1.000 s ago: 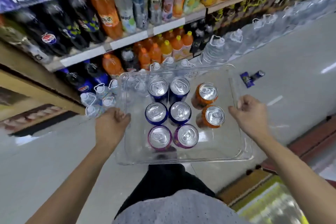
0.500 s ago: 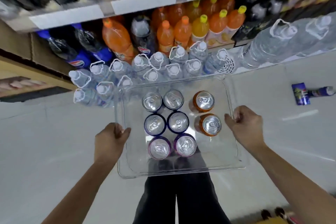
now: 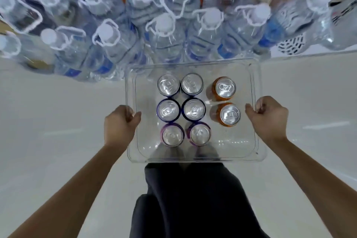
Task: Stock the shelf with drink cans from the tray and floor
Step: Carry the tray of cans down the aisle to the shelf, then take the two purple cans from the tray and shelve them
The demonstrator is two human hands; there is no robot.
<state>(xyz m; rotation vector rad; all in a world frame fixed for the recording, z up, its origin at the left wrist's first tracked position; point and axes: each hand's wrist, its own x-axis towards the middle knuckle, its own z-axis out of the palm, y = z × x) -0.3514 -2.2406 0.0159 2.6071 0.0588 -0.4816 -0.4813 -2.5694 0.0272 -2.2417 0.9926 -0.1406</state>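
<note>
L hand point(image 3: 120, 121) & R hand point(image 3: 267, 117) are gripping the clear tray point(image 3: 195, 157) w/ all eight cans point(image 3: 194, 110) aboard, so stocking is apparently not yet starting.

The tray point(image 3: 258, 102) has dropped toward the floor point(image 3: 58, 121), water bottles point(image 3: 164, 31) now looming closer.

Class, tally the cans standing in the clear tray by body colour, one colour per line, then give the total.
Blue cans: 4
Purple cans: 2
Orange cans: 2
Total: 8
</note>
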